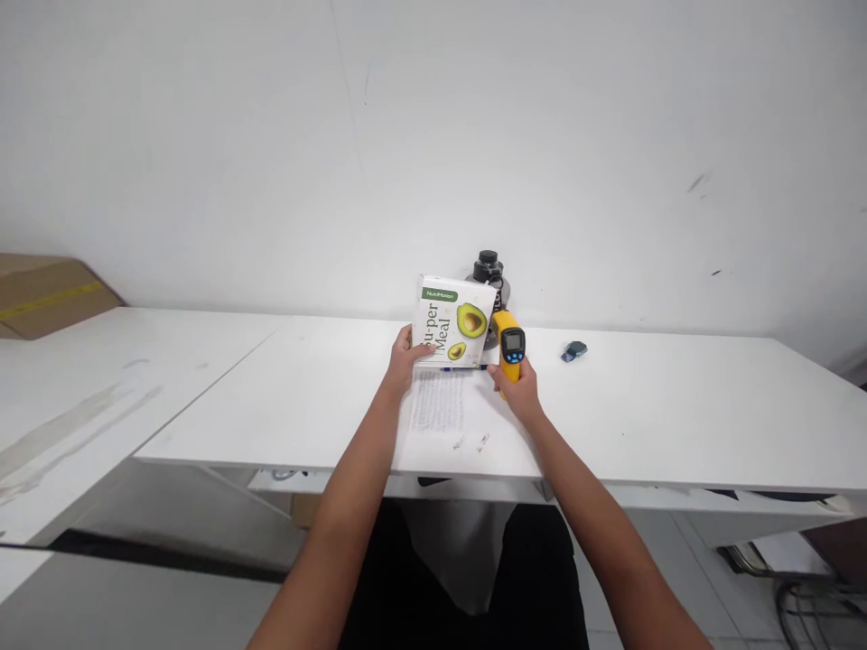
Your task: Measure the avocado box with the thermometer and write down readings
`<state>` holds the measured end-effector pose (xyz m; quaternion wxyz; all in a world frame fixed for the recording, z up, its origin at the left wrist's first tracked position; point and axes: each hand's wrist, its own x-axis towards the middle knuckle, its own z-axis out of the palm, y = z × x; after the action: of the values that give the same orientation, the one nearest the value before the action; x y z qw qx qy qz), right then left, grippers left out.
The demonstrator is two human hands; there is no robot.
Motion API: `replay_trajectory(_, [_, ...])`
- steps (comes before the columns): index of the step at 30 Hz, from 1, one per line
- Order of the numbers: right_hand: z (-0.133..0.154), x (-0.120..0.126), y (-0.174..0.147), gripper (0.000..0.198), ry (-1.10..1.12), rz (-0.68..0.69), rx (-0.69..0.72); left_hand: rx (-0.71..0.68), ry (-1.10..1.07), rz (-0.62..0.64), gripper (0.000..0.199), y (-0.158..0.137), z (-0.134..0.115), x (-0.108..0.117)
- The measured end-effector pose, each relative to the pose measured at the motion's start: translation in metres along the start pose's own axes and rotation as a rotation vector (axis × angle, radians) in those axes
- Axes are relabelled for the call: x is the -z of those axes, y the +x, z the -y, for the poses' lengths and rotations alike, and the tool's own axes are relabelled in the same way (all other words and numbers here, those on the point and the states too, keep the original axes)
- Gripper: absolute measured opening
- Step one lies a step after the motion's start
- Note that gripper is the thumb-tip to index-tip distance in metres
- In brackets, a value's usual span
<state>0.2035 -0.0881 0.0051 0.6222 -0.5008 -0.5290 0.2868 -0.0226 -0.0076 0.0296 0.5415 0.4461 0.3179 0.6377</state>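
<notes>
My left hand (405,358) grips the left edge of a white Su-per Meal box (440,316), its thumb across the front. The box is held up over the table, its avocado pictures facing me. In my right hand (520,386) is a yellow infrared thermometer (509,341), its small screen and blue buttons towards me, close by the right edge of the box. Behind the box stands a grey bottle with a black cap (488,259), partly hidden. Below the box lies a sheet of paper covered in writing (438,403), with a blue pen (464,368) at its top edge.
A small dark object (574,350) lies on the white table (650,406) to the right. At the far left sits a cardboard box (54,293) with yellow tape. The wall (433,135) rises behind the table, and a shelf (488,489) runs under its front edge.
</notes>
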Motion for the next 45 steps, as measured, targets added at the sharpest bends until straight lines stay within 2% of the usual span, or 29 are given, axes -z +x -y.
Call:
replay_trajectory(5, [0.012,-0.001,-0.004,0.047,0.131,0.087,-0.06,-0.018,0.041,0.001,0.068,0.0,-0.003,0.003])
replay_trajectory(11, [0.013,-0.006,-0.009,0.043,0.033,0.189,-0.072,-0.004,0.048,0.004,0.07,-0.001,-0.004,0.0])
replay_trajectory(28, [0.016,-0.005,-0.009,0.044,0.03,0.212,-0.08,-0.001,0.043,0.037,0.073,0.0,-0.004,0.004])
replay_trajectory(36, [0.016,-0.004,-0.008,0.045,0.054,0.218,-0.126,0.007,0.04,0.031,0.074,0.002,0.0,0.006])
replay_trajectory(45, [0.012,-0.004,-0.007,0.045,0.008,0.219,-0.05,0.021,0.043,0.043,0.074,0.001,-0.003,0.005])
